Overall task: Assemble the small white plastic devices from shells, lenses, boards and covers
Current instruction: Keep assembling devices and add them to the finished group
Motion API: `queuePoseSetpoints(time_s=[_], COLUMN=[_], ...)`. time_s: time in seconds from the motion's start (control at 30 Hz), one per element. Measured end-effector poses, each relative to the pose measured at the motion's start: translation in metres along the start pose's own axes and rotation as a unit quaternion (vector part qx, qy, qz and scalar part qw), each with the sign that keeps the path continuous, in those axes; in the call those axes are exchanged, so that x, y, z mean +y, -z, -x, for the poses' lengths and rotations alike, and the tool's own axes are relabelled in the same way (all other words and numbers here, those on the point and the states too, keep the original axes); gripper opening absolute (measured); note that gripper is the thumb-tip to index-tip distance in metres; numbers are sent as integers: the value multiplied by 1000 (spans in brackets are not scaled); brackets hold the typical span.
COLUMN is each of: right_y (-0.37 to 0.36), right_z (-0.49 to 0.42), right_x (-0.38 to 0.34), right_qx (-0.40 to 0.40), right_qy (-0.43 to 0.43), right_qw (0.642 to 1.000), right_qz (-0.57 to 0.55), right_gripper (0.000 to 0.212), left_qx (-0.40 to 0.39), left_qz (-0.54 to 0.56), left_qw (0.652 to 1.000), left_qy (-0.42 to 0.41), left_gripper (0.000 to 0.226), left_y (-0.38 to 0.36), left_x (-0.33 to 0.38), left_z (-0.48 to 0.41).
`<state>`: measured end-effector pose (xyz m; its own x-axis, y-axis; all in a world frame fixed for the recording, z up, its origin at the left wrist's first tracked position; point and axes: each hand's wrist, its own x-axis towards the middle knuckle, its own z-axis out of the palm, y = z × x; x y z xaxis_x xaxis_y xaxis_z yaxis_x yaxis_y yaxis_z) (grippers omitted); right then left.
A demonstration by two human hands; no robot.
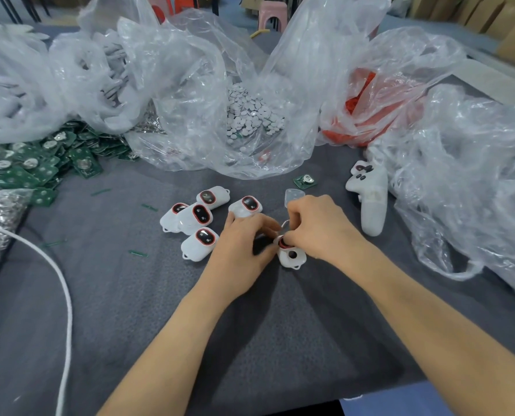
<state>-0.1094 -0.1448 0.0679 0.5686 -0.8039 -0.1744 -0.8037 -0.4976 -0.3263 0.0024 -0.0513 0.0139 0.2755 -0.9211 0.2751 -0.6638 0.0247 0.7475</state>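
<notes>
Between your two grips, a little ahead of the middle of the grey table [280, 325], is the white shell [293, 256]; I cannot tell whether it rests on the cloth or is lifted just off it. Your right grip [319, 228] is curled down, fingertips pinching the red-rimmed lens [282, 242] at the shell's upper end. Your left grip [244, 244] is curled in from the other side and pinches that same end, though what sits under its fingers is hidden.

The likeliest fault is a crooked seat. If you press one edge of the lens home first, the red rim may go in tilted and leave a gap. You hold the shell by one end only, so the free end with the round hole can swing as you push.

A slip is the next worry. The lens could spring away among the finished devices [200, 216] just to your left, or toward the clear cover [293, 196] and the loose green board [305, 181] just beyond your right grip. A part that flies into the crumpled plastic bags [460, 175] would be hard to find. Your left knuckles are also close to one finished device and could knock it.
</notes>
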Motion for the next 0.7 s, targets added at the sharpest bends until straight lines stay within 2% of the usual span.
queuePoseSetpoints(time_s=[0.1,0.23,0.43,0.53,0.7], right_y=[1,2,3,2,-5], right_z=[0,0,4,4,5], right_x=[-4,-9,-7,6,25], right_qx=[-3,-8,-7,4,-8], right_qy=[0,4,6,9,-10], right_qw=[1000,999,1000,998,966], right_qz=[26,48,23,-60,-257], right_gripper=[30,16,11,5,15], left_qx=[-15,-4,22,16,9], left_qz=[-3,-19,-26,-41,-56], left_qw=[1000,999,998,997,997], left_qy=[-6,-37,-60,-62,-58], left_gripper=[17,12,11,10,11], left_y=[2,1,-1,-2,-4], left_x=[1,0,-1,-3,-6], left_z=[0,0,0,0,-1])
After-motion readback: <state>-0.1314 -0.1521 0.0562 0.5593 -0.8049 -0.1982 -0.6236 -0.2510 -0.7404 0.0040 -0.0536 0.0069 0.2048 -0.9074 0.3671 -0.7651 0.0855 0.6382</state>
